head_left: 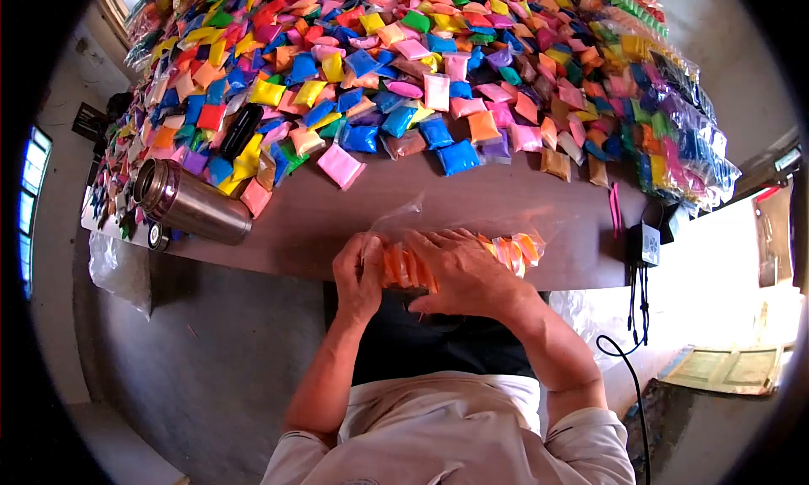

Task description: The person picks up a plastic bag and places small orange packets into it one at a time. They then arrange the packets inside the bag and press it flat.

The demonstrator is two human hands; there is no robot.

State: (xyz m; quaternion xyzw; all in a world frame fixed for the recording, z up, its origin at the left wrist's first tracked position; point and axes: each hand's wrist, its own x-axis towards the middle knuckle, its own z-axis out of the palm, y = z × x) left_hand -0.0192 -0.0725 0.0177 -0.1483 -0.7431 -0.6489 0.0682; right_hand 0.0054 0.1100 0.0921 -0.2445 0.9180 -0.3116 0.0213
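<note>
At the table's front edge lies a clear plastic bag of orange packets [408, 267], between and under my hands. My left hand [359, 274] is closed on the bag's left end, its thumb and fingers bent round the plastic. Across the middle of the bag rests my right hand [462, 270], its fingers stretched over the packets and pointing left. More orange and pink packets show to the right of it. Loose clear plastic rises above both hands. The underside of the bag is hidden.
A large heap of small coloured packets [413, 49] covers the back of the brown table [295, 219]. A metal flask [198, 203] lies at the left. Bagged packets [683, 139], pink strips [614, 209] and a small box with cables [645, 245] are at the right.
</note>
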